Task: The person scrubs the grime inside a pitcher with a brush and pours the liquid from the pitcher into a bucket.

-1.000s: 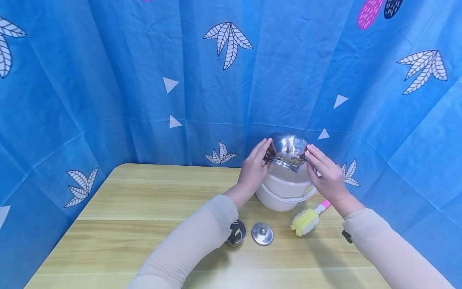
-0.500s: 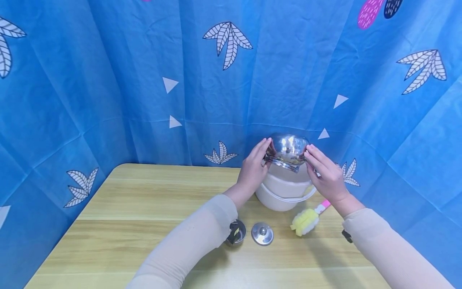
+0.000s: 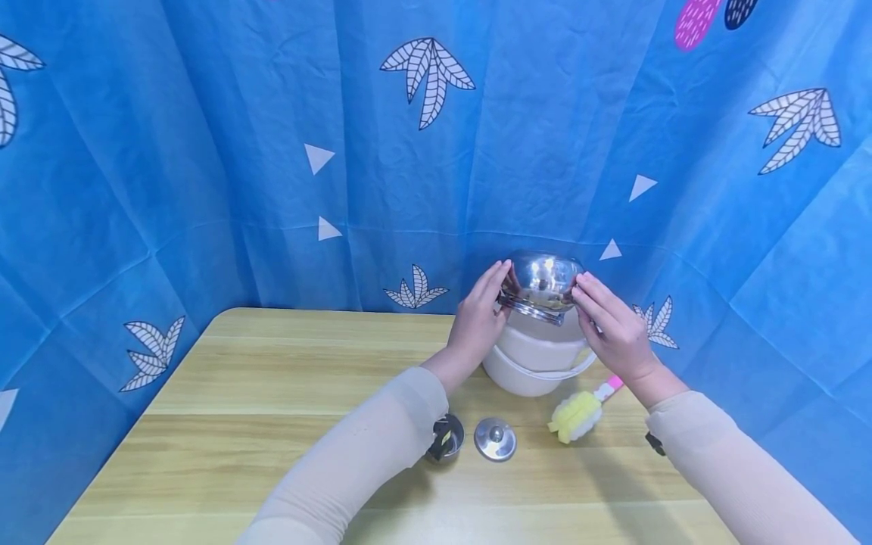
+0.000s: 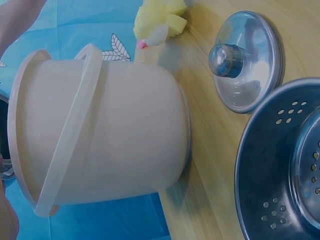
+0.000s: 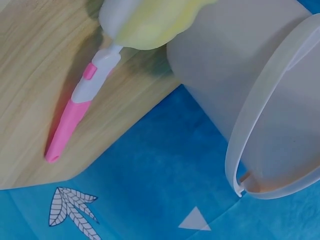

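Note:
A shiny steel pot [image 3: 545, 280] is held tipped mouth-down above a white bucket [image 3: 524, 375]. My left hand [image 3: 477, 318] grips its left side, fingers up along the wall and thumb by the rim. On the opposite side, my right hand [image 3: 616, 325] holds it with the fingers laid along the wall. Only a sliver of the pot's dark rim shows at the left edge of the left wrist view. The bucket's handle [image 4: 70, 135] hangs down over its near side. The right wrist view looks past the bucket, with neither pot nor fingers in it.
A round steel lid [image 3: 496, 439] with a knob lies on the wooden table [image 3: 272, 393]. Beside it stands a perforated steel strainer [image 4: 255, 165], partly behind the left sleeve. A sponge brush [image 3: 575, 416] with a pink handle lies right of the bucket. Blue curtain [image 3: 409, 189] surrounds the table.
The pot and both hands keep nearly the same place over the bucket. The head view has shifted very slightly.

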`<action>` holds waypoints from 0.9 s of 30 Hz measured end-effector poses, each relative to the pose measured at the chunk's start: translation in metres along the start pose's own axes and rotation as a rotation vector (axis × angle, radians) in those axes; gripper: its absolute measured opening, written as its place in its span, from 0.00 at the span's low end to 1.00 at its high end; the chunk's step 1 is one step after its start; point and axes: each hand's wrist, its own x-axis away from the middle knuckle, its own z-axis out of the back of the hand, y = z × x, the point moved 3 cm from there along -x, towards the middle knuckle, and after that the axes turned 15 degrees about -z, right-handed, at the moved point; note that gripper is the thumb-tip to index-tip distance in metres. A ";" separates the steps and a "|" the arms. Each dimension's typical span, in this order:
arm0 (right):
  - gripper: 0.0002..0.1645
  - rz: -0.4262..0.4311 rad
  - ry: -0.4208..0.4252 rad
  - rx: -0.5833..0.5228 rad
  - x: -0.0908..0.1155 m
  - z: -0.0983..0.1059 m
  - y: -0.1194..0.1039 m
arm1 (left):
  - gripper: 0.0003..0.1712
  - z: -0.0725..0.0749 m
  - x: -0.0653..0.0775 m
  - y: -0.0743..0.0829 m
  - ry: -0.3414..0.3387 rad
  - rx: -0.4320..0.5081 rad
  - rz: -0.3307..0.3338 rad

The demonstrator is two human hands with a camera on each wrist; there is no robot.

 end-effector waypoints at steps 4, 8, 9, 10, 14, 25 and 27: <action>0.13 0.008 -0.008 0.004 -0.001 0.000 -0.001 | 0.53 0.000 0.000 0.000 -0.006 0.000 0.005; 0.13 0.018 -0.011 0.005 -0.001 0.001 -0.002 | 0.53 0.001 0.001 0.001 -0.007 0.005 0.007; 0.13 0.021 -0.010 0.005 -0.001 0.001 -0.002 | 0.53 0.001 0.001 0.001 -0.008 0.006 0.008; 0.13 0.025 -0.009 0.007 -0.002 0.001 -0.002 | 0.53 0.001 0.001 0.002 -0.009 0.006 0.010; 0.12 0.046 0.006 0.011 -0.002 0.000 -0.005 | 0.53 0.001 0.002 0.002 -0.012 0.006 0.016; 0.12 0.082 0.002 0.029 -0.002 0.001 -0.007 | 0.53 -0.001 0.003 0.003 -0.005 -0.007 0.024; 0.12 0.089 0.003 0.034 -0.002 0.001 -0.007 | 0.53 -0.001 0.003 0.003 -0.006 -0.009 0.024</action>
